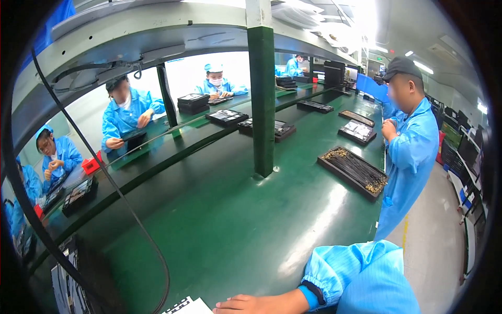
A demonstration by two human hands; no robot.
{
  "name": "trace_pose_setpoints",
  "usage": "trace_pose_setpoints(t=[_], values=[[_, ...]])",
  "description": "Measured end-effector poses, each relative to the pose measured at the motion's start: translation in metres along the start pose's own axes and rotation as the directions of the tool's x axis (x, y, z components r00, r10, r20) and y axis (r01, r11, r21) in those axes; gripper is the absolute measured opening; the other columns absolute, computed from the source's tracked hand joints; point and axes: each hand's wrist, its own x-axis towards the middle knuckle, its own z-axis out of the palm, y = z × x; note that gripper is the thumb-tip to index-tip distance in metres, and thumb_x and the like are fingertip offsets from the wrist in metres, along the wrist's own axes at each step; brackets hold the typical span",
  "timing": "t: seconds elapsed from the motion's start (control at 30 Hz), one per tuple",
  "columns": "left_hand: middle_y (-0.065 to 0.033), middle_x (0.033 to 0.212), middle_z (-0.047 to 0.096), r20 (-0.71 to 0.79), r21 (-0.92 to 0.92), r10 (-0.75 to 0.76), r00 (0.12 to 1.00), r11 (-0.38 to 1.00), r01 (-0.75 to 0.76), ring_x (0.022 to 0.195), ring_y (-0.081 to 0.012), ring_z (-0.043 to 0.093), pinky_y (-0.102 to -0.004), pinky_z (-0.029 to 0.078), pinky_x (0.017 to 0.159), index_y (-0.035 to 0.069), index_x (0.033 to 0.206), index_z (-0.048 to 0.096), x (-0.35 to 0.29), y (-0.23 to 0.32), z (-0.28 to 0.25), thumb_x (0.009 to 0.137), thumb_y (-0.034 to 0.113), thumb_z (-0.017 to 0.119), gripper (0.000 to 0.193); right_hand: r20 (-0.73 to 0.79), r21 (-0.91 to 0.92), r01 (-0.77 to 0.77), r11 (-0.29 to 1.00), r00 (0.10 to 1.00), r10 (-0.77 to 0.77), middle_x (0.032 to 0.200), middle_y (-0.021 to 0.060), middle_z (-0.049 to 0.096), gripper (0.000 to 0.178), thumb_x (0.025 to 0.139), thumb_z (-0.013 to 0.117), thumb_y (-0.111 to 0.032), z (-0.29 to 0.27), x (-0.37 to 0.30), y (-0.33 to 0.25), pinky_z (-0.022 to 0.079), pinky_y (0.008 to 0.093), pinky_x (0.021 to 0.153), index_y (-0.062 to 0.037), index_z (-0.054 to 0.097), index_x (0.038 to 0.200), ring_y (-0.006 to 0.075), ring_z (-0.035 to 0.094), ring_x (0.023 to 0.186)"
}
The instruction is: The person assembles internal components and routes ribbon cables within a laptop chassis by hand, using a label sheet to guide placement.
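My right hand [246, 304] lies flat on the green table [225, 225] at the lower edge of the view. Its blue sleeve [355, 275] comes in from the lower right. The hand holds nothing, and its fingertips rest just right of a white sheet with a black-and-white checkered mark [185, 306]. My left hand does not show in the picture.
A green post [261, 99] stands mid-table. A black tray of thin gold-tipped parts [353, 170] lies near a person in a blue coat [413, 152] standing at the right. More black trays [277, 128] sit farther back. Several seated workers face the far side. A black cable [130, 214] hangs at the left.
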Motion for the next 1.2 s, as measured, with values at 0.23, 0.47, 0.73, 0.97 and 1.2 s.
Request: trace_pose_setpoints(t=[0.23, 0.47, 0.73, 0.97, 1.2], values=[[-0.0268, 0.132, 0.027, 0.001, -0.006, 0.013, 1.000, 1.000, -0.013, 0.121, -0.0472, 0.023, -0.0541, 0.018, 0.098, -0.007, 0.124, 0.032, -0.003, -0.003, 0.004, 0.074, 0.022, 0.057, 0.062, -0.011, 0.011, 0.000, 1.000, 1.000, 0.000, 0.118, 0.0255, 0.042, 0.045, 0.078, 0.050, -0.024, 0.007, -0.004, 0.000, 0.033, 0.0434, 0.089, 0.0070, 0.046, 0.110, 0.0350, 0.041, 0.109], [-0.0269, 0.132, 0.027, -0.001, -0.003, 0.005, 1.000, 1.000, -0.005, 0.121, -0.0477, 0.023, -0.0549, 0.017, 0.098, -0.006, 0.124, 0.032, -0.001, -0.004, 0.004, 0.074, 0.022, 0.057, 0.062, 0.006, 0.033, -0.008, 0.999, 1.000, 0.007, 0.118, 0.0253, 0.042, 0.045, 0.077, 0.051, -0.024, 0.005, -0.003, 0.002, 0.032, 0.0433, 0.090, 0.0069, 0.046, 0.110, 0.0349, 0.040, 0.109], [-0.0269, 0.132, 0.028, 0.013, -0.011, -0.007, 1.000, 1.000, 0.007, 0.121, -0.0467, 0.023, -0.0529, 0.018, 0.099, -0.007, 0.122, 0.035, -0.001, -0.002, 0.005, 0.074, 0.023, 0.057, 0.060, -0.346, 0.083, -0.197, 0.977, 0.914, 0.214, 0.105, 0.0224, 0.048, 0.035, 0.076, 0.054, -0.021, -0.009, 0.000, -0.008, 0.038, 0.0407, 0.082, 0.0028, 0.050, 0.101, 0.0325, 0.047, 0.099], [-0.0269, 0.132, 0.028, -0.121, -0.299, -0.045, 0.992, 0.954, 0.007, 0.121, -0.0467, 0.025, -0.0527, 0.018, 0.099, -0.006, 0.122, 0.036, -0.008, -0.007, 0.020, 0.074, 0.022, 0.056, 0.058, -0.937, 0.085, -0.707, 0.702, 0.182, 0.297, 0.117, 0.0192, 0.040, 0.054, 0.073, 0.057, -0.006, -0.068, -0.048, 0.106, 0.032, 0.0382, 0.093, 0.0023, 0.035, 0.122, 0.0319, 0.042, 0.105], [-0.0265, 0.131, 0.029, -0.020, -0.018, 0.021, 1.000, 1.000, -0.021, 0.120, -0.0459, 0.027, -0.0529, 0.021, 0.098, -0.005, 0.121, 0.037, 0.001, -0.002, -0.001, 0.074, 0.021, 0.057, 0.057, -0.397, -0.314, -0.673, 0.670, 0.734, 0.552, 0.111, 0.0180, 0.047, 0.035, 0.077, 0.056, -0.023, -0.021, -0.050, 0.128, 0.036, 0.0420, 0.083, 0.0019, 0.052, 0.101, 0.0329, 0.044, 0.102]])
